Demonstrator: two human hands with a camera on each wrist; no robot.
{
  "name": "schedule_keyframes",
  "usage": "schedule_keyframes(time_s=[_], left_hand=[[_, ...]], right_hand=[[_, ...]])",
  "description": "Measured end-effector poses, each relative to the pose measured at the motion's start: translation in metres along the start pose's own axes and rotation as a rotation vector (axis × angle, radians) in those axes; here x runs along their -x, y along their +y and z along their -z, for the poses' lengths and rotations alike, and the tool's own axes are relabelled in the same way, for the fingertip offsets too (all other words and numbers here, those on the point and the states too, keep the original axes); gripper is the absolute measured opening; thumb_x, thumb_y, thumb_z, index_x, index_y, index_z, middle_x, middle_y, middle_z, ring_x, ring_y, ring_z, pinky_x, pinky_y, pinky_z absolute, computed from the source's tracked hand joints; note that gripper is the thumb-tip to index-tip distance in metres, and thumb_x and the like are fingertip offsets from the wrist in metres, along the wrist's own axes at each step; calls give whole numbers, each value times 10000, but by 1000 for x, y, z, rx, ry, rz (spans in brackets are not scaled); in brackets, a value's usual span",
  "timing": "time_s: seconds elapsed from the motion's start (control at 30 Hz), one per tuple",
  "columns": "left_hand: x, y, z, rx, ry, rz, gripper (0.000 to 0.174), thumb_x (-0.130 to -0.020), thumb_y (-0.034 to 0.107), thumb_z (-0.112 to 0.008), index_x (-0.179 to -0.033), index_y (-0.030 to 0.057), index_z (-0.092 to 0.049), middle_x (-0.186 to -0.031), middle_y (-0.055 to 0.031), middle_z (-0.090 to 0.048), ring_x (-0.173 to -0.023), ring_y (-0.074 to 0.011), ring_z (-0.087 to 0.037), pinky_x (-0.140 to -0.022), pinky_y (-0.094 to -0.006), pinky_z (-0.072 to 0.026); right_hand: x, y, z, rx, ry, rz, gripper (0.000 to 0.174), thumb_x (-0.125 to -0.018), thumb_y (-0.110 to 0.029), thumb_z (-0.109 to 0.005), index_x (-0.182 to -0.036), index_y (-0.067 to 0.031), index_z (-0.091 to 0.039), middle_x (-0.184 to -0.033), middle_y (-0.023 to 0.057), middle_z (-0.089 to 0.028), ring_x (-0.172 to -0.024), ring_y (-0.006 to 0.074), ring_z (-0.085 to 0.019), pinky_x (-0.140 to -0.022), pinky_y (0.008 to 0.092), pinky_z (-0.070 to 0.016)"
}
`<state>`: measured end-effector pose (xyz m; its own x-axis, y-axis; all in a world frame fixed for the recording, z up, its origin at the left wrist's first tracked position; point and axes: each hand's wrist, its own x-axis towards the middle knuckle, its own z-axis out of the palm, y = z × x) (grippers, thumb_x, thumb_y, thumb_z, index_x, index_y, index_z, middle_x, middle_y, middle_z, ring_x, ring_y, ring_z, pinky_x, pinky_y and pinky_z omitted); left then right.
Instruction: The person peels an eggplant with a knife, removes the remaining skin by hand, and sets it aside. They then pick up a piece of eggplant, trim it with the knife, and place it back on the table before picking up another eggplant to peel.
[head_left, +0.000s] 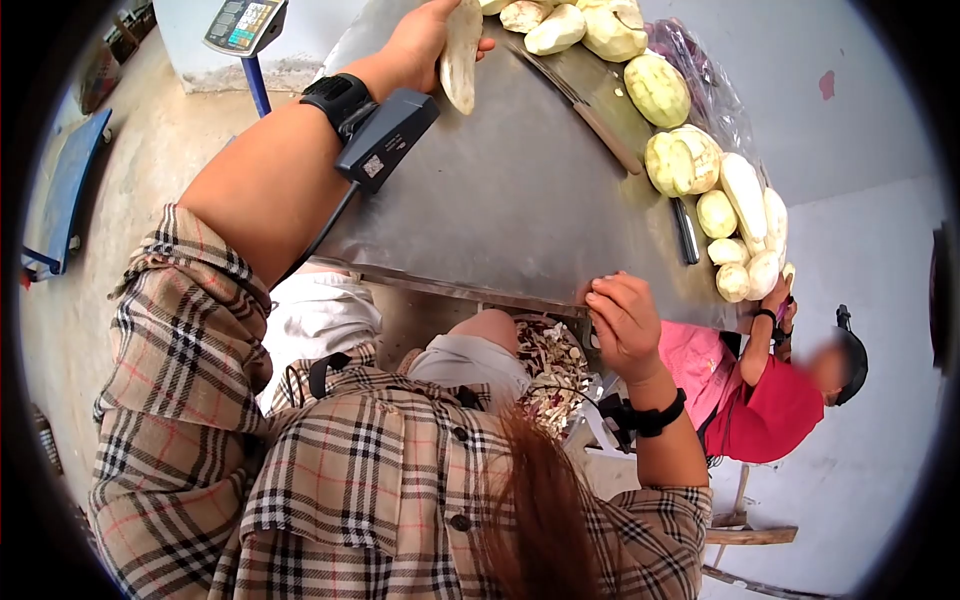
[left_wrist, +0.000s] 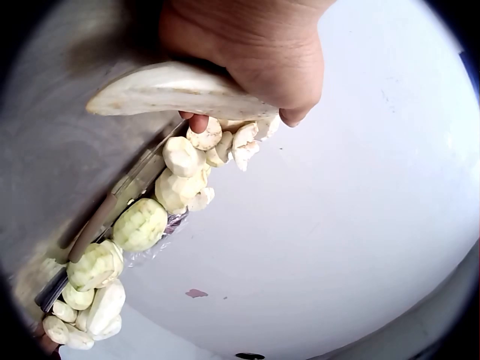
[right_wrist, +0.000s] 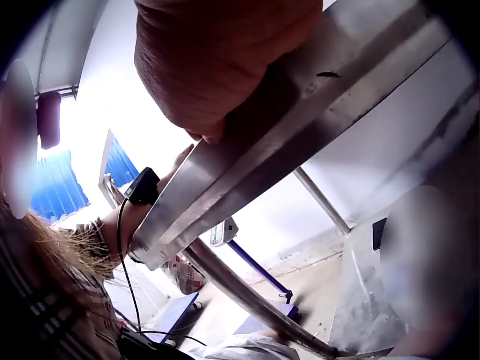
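My left hand grips a long, pale peeled vegetable over the far left part of the metal table. In the left wrist view the same vegetable sticks out below the hand, its tapered end pointing left. At the table's near edge is my right hand, fingers loosely curled, with nothing seen in them. The right wrist view shows that hand against the metal edge; its fingertips are mostly hidden.
Peeled vegetables line the table's far side beside a plastic bag. A long knife and a dark-handled tool lie near them. Peelings fill a container below the edge. Another person is at the right; a scale display stands left.
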<state>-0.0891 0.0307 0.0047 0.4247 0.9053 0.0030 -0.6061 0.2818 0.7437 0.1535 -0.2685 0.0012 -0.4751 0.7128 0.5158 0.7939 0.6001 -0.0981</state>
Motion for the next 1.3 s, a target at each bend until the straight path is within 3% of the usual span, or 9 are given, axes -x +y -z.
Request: schedule_keyframes(time_s=[0.37,0.57,0.7,0.77,0.8,0.83,0.93,1.1,1.3], left_hand=[[4,2,-3,-31,22,-7,475,-946,472,-378,-1170,63,-469,-983,-92,-561,-793,-212,-586,-676,-328,-517],[2,2,0,-12,-28,-2,468,-948,471,-373,-1149,62,-478,-968,-91,-556,-793,-208,-580,-679,-324,-517],[5,3,-3,-28,-15,-1,462,-946,473,-377,-1127,64,-492,-948,-88,-561,-784,-208,-582,-677,-328,-517],[3,0,-2,-31,-19,-3,461,-944,474,-381,-1121,64,-494,-938,-88,-563,-775,-209,-584,-675,-330,-517],[3,0,-1,-32,-29,-11,462,-943,475,-383,-1121,63,-493,-935,-88,-563,-771,-211,-586,-674,-330,-518],[4,1,-2,-34,-39,-23,463,-942,476,-385,-1120,62,-492,-933,-89,-564,-767,-212,-587,-673,-331,-518],[6,2,-6,-39,35,10,459,-942,472,-389,-1117,61,-495,-930,-88,-567,-765,-215,-592,-666,-330,-516],[1,1,-1,-9,0,-4,450,-946,458,-388,-1123,58,-496,-941,-87,-570,-765,-216,-591,-657,-331,-517],[-1,-1,-2,27,-7,-29,458,-951,438,-385,-1152,35,-471,-943,-102,-556,-745,-217,-580,-643,-330,-520]], right_hand=[[29,11,24,47,-64,-49,269,-670,92,-599,-918,-8,-626,-989,111,-616,-863,307,-574,-722,372,-492],[72,12,45,212,-53,-169,228,-666,98,-585,-875,12,-611,-938,131,-608,-843,311,-572,-714,374,-484],[129,7,52,279,-204,-379,191,-681,58,-613,-865,6,-611,-891,130,-599,-840,310,-573,-726,371,-478],[166,10,48,216,-406,-518,179,-687,17,-642,-862,-9,-615,-878,129,-606,-837,307,-576,-718,368,-477],[165,4,47,183,-505,-586,176,-690,-4,-657,-861,-17,-617,-872,128,-609,-835,306,-577,-713,367,-477],[162,-1,46,175,-486,-611,191,-687,-46,-689,-865,-36,-621,-829,130,-614,-801,308,-582,-683,369,-477],[131,-12,44,170,-288,-535,193,-680,-35,-690,-859,-30,-619,-768,117,-603,-743,298,-578,-633,369,-469],[13,-47,27,125,-10,-125,246,-669,-35,-696,-904,-20,-625,-821,88,-577,-711,280,-537,-610,360,-438],[-32,-35,2,113,-62,-179,286,-669,-51,-704,-944,-20,-634,-892,88,-558,-785,274,-510,-676,373,-429]])
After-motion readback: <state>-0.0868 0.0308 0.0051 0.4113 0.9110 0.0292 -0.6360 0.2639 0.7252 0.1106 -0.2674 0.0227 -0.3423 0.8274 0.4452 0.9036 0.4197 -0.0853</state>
